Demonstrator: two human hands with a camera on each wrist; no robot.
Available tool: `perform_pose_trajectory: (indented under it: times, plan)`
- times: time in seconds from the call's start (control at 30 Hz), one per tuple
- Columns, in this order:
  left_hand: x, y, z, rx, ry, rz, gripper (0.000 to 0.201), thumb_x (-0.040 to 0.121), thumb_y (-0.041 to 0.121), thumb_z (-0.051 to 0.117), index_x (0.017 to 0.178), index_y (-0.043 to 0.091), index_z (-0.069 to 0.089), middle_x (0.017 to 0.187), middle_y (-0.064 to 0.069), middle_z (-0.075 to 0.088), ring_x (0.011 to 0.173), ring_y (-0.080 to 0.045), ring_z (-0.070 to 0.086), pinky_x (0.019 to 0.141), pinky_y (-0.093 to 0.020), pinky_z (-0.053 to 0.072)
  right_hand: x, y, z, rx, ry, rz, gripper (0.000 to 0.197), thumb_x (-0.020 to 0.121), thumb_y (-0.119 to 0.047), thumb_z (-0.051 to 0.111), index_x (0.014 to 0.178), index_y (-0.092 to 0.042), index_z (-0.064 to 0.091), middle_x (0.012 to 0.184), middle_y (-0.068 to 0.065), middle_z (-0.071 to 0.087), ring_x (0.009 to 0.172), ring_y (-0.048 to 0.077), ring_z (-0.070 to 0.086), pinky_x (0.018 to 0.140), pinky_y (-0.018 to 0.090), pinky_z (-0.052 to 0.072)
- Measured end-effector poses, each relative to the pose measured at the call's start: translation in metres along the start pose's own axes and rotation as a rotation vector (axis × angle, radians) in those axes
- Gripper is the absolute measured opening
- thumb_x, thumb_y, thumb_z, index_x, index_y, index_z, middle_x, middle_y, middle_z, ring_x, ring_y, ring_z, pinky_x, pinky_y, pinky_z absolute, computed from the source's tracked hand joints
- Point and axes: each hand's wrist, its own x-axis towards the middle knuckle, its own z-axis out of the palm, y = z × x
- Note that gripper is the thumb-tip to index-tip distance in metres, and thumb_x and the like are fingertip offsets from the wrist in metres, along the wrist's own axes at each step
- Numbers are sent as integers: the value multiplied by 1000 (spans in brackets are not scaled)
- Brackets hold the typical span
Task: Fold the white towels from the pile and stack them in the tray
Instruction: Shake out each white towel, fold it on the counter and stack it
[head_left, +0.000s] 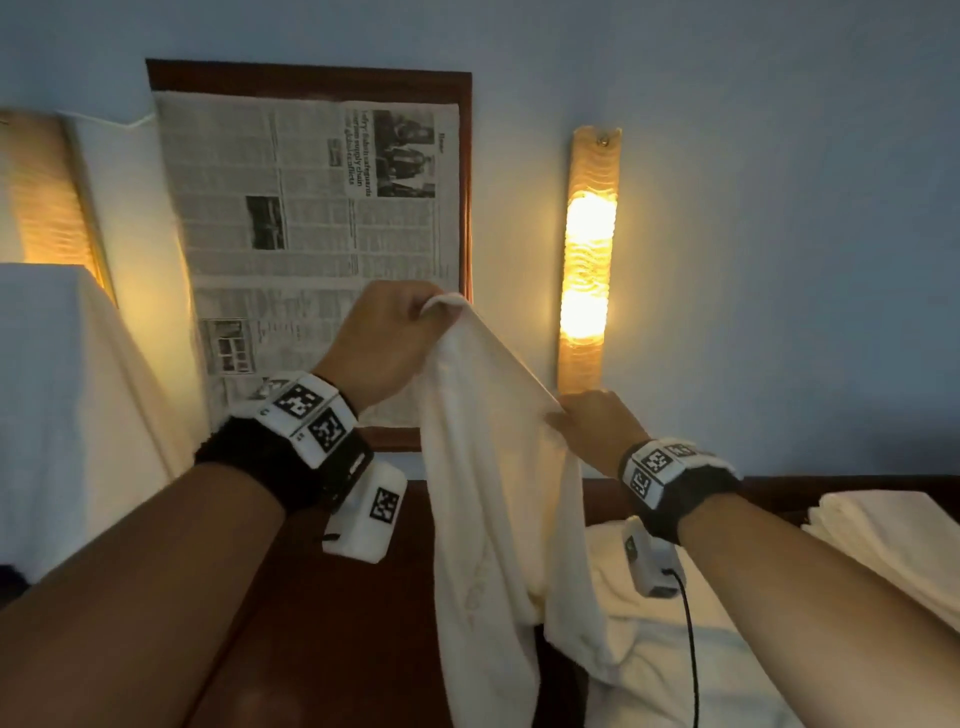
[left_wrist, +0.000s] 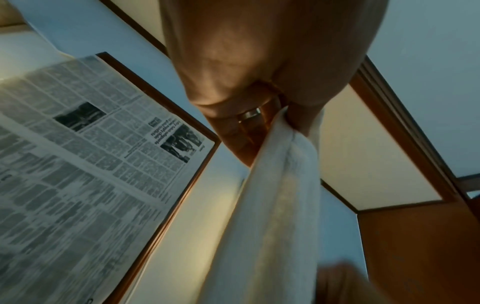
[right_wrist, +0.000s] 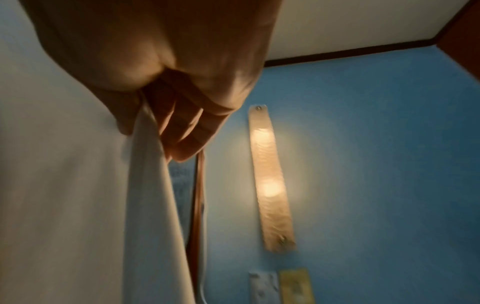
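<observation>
Aloft: white towel (head_left: 483, 519), long axis hanging vertical — left hand (head_left: 387, 343) pinches top corner, right hand (head_left: 597, 428) pinches edge lower.

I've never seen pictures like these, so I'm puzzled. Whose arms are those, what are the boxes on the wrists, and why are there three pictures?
Those are a person's arms, not a machine. The wide picture comes from a camera on the person's head. The other two come from the little boxes, which are cameras strapped to each wrist, so each shows one hand close up. The left hand pinches a corner of a white towel up high, and the right hand pinches its edge lower down, so the towel hangs from both. Underneath lies a heap of white cloth, with a stack of folded towels at the right. On the wall are a lit lamp and a newspaper in a wooden frame.
</observation>
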Motion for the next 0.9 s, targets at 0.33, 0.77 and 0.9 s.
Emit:
perform_pose_trajectory:
  times: [0.33, 0.77, 0.9]
  plan:
    - [-43, -40, -75, -136, -124, -114, 22, 102, 28, 55, 98, 20, 75, 100, -13, 73, 91, -20, 70, 82, -41, 57, -8, -92, -9, 401, 354, 17, 32, 94, 5, 46, 93, -19, 67, 93, -12, 63, 82, 0, 58, 70, 6, 44]
    - [-46, -11, -25, -467, -211, -79, 29, 103, 35, 52, 94, 21, 75, 89, -3, 75, 84, -18, 70, 84, -40, 55, -36, -169, -68, 450, 474, -119, 7, 87, -16, 72, 83, -10, 71, 77, 0, 67, 69, 2, 57, 64, 9, 42]
    - [-35, -4, -18, -390, -167, 0, 38, 99, 43, 53, 84, 13, 70, 78, -13, 68, 70, -18, 62, 71, -41, 50, -43, -159, -71, 487, 473, -105, 11, 91, -19, 69, 83, -11, 70, 76, 4, 66, 69, 10, 56, 66, 21, 45]
